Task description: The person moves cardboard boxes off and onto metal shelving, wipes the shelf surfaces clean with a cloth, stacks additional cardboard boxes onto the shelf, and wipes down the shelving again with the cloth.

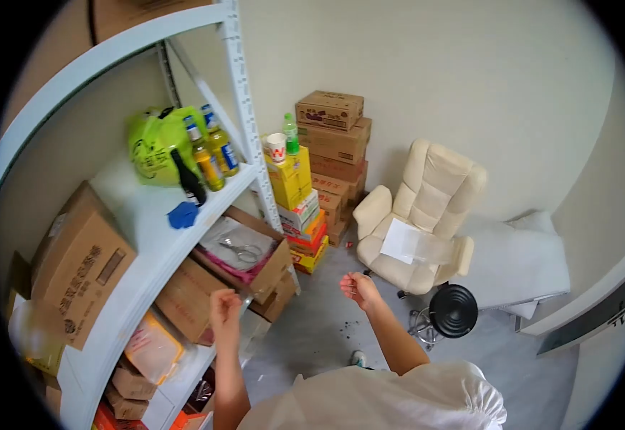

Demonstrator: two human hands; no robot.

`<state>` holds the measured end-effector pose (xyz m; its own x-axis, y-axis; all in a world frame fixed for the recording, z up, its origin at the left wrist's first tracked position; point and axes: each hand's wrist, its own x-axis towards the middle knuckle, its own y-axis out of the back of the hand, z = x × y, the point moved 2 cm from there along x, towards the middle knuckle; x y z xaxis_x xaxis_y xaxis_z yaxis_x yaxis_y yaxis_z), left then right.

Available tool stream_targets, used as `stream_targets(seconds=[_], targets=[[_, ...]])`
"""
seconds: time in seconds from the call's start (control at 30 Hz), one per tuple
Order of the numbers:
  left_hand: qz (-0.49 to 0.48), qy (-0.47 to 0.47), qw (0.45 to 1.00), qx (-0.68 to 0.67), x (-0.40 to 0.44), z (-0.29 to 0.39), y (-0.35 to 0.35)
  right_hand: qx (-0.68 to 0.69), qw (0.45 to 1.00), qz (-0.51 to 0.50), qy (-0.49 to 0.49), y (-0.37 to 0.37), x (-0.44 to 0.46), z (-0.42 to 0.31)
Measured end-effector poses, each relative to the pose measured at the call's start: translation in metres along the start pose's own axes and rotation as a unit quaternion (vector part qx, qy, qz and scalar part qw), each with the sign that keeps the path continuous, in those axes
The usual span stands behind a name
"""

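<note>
My left hand (226, 307) is raised in front of the shelving unit, its fingers curled in with nothing visible in them. Behind it is a brown cardboard box (191, 297) on the lower shelf; the hand appears apart from it. Over the grey floor I hold up my right hand (360, 290), fingers loosely bent and a little apart, no object showing in it. Beyond this hand stands a cream armchair (413, 269) with a white sheet of paper (398, 240) on its seat. Near my left hand, an open carton (275, 265) has scissors (242, 251) lying on its contents.
The white metal shelf (115, 312) curves along my left, bearing a green bag (156, 147), bottles (208, 161) and a blue item (183, 215). Yellow boxes (289, 179) and stacked cartons (334, 143) stand behind. A black stool (453, 311) and a grey bed (517, 261) are right.
</note>
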<state>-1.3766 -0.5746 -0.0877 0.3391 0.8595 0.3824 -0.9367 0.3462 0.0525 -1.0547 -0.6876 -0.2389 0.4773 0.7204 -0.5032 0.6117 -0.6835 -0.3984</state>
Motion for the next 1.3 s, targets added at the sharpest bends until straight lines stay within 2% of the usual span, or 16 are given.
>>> stream_targets(seconds=[0.07, 0.13, 0.17, 0.23, 0.37, 0.5, 0.7, 0.97, 1.13, 1.3], targets=[[-0.035, 0.043, 0.998, 0.002, 0.012, -0.036, -0.068, 0.001, 1.0, -0.019, -0.008, 0.032, 0.011, -0.027], [-0.108, 0.078, 0.991, -0.028, 0.026, -0.049, -0.14, -0.003, 1.0, -0.009, 0.0, 0.061, 0.017, -0.062], [-0.107, 0.086, 0.99, -0.028, 0.029, -0.051, -0.168, -0.005, 1.0, -0.003, 0.016, 0.077, 0.021, -0.076], [-0.188, 0.127, 0.973, -0.034, 0.034, -0.056, -0.217, -0.003, 1.0, 0.01, 0.016, 0.114, 0.031, -0.097], [-0.216, 0.151, 0.965, -0.001, 0.063, -0.076, -0.273, 0.042, 0.998, 0.042, 0.017, 0.173, 0.063, -0.122], [-0.224, 0.148, 0.963, 0.035, 0.112, -0.102, -0.302, 0.107, 0.993, 0.045, 0.013, 0.2, 0.1, -0.136], [-0.2, 0.155, 0.968, 0.004, 0.232, -0.161, -0.355, 0.116, 0.991, 0.071, -0.012, 0.204, 0.181, -0.17], [-0.281, 0.146, 0.949, 0.004, 0.411, -0.215, -0.468, 0.115, 0.988, 0.102, 0.034, 0.186, 0.326, -0.284], [-0.294, 0.151, 0.944, 0.002, 0.512, -0.248, -0.544, 0.138, 0.983, 0.103, 0.07, 0.175, 0.408, -0.332], [-0.257, 0.158, 0.953, 0.016, 0.574, -0.262, -0.584, 0.142, 0.983, 0.114, 0.005, 0.162, 0.472, -0.337]])
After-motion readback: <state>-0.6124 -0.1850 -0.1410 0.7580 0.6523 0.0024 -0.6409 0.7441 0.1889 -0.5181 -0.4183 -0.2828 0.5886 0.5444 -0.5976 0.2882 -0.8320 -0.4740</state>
